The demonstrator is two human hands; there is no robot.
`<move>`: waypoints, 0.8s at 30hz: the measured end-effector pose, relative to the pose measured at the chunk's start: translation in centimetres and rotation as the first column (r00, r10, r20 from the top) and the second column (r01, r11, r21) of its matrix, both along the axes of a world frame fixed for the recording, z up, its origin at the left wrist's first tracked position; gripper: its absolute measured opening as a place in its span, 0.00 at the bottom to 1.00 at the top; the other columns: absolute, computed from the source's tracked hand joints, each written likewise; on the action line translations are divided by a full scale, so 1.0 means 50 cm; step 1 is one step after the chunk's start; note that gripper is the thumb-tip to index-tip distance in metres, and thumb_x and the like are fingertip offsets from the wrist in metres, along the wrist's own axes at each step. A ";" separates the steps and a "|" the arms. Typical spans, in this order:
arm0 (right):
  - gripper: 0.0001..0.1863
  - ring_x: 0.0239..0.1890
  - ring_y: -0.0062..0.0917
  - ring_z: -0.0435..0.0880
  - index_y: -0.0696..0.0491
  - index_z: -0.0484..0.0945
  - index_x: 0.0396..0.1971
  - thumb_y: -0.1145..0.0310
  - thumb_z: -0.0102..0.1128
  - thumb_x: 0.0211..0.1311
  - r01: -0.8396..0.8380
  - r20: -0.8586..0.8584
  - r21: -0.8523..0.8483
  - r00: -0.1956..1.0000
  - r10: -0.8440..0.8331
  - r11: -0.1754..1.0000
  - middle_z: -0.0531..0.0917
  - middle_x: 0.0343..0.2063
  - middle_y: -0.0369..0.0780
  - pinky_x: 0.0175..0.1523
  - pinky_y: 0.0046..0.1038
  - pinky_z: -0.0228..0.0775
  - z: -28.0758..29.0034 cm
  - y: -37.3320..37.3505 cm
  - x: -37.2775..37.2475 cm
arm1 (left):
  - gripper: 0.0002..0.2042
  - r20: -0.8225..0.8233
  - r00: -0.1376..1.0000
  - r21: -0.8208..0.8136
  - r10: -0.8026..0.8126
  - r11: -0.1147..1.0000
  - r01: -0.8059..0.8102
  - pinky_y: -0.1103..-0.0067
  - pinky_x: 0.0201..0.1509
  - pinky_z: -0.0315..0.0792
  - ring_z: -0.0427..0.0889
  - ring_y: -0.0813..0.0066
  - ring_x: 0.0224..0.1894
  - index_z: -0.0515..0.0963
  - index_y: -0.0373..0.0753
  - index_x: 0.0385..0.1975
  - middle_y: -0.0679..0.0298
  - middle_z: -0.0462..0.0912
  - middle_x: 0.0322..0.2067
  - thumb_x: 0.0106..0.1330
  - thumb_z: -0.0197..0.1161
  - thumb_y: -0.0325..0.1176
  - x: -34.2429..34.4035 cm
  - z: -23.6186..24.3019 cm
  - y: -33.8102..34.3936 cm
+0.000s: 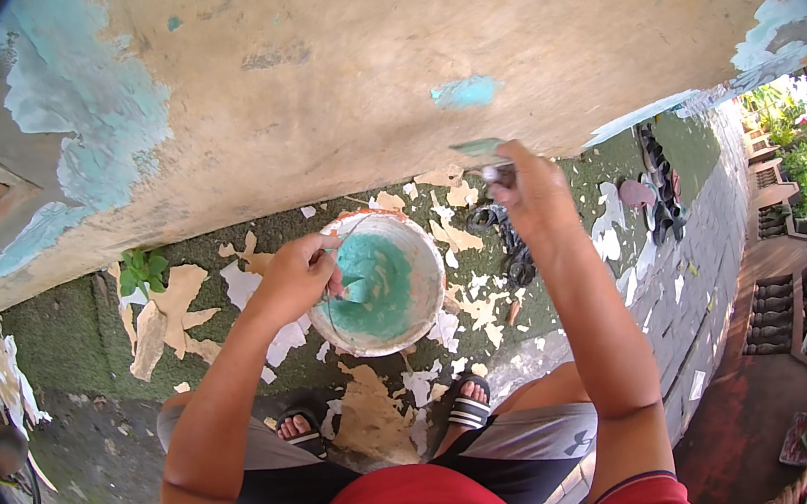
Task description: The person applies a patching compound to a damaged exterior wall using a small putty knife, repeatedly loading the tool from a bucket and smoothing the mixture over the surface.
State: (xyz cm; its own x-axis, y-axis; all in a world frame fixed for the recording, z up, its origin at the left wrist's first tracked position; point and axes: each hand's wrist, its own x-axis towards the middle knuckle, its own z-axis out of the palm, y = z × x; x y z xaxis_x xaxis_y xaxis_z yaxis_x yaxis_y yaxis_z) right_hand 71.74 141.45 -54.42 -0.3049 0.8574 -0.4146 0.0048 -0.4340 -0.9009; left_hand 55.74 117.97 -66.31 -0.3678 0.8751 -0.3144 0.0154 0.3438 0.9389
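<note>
My right hand (534, 196) is raised near the wall, closed round a putty knife whose flat blade (477, 146) points left, close to the wall surface. The hand is slightly blurred. My left hand (298, 277) is closed on the thin wire handle of a white bucket (431, 291), at its left rim. Wet turquoise putty (385, 280) lies in the bucket. Beside my left fingers a pale, putty-coated, blade-like shape (356, 289) dips toward it; I cannot tell whether that hand holds it too. The beige wall (345, 74) has a fresh turquoise patch (465, 91).
Peeled paint flakes (177, 310) litter the mossy ground round the bucket and my sandalled feet. Dark sandals (506, 239) lie right of the bucket, and more footwear (666, 189) farther along the wall. A small green plant (142, 270) grows at the wall's foot. Paving runs along the right.
</note>
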 end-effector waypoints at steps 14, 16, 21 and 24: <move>0.04 0.22 0.20 0.71 0.58 0.70 0.30 0.76 0.50 0.66 -0.062 -0.293 0.155 0.950 0.106 0.986 0.75 0.21 0.42 0.23 0.21 0.63 0.156 -0.017 0.000 | 0.16 -0.031 0.999 -0.068 -0.026 0.997 0.024 0.79 0.38 0.74 0.81 0.76 0.29 0.73 0.28 0.54 0.60 0.82 0.27 0.70 0.50 0.27 0.007 0.035 -0.005; 0.03 0.23 0.22 0.74 0.60 0.70 0.32 0.76 0.51 0.65 -0.009 -0.234 0.091 0.972 0.030 0.996 0.76 0.25 0.44 0.24 0.24 0.65 0.102 -0.009 0.014 | 0.16 -0.029 0.999 -0.063 -0.035 0.997 0.033 0.79 0.37 0.74 0.81 0.76 0.29 0.73 0.28 0.54 0.60 0.82 0.26 0.69 0.50 0.27 0.010 0.040 -0.001; 0.04 0.25 0.26 0.76 0.61 0.70 0.33 0.77 0.53 0.64 0.012 -0.145 -0.059 0.989 -0.020 0.998 0.78 0.29 0.45 0.27 0.25 0.69 -0.033 0.023 -0.034 | 0.15 -0.067 0.997 -0.029 -0.040 0.999 0.038 0.78 0.35 0.75 0.82 0.75 0.27 0.73 0.27 0.52 0.59 0.82 0.25 0.70 0.50 0.27 0.014 0.025 0.001; 0.04 0.25 0.26 0.76 0.61 0.70 0.33 0.76 0.53 0.64 0.009 -0.185 -0.013 0.983 -0.011 1.000 0.78 0.28 0.45 0.27 0.23 0.70 -0.008 0.043 -0.060 | 0.16 -0.067 0.997 -0.047 -0.049 0.998 0.046 0.78 0.36 0.74 0.82 0.76 0.28 0.73 0.28 0.54 0.60 0.82 0.25 0.70 0.50 0.27 0.016 0.032 0.003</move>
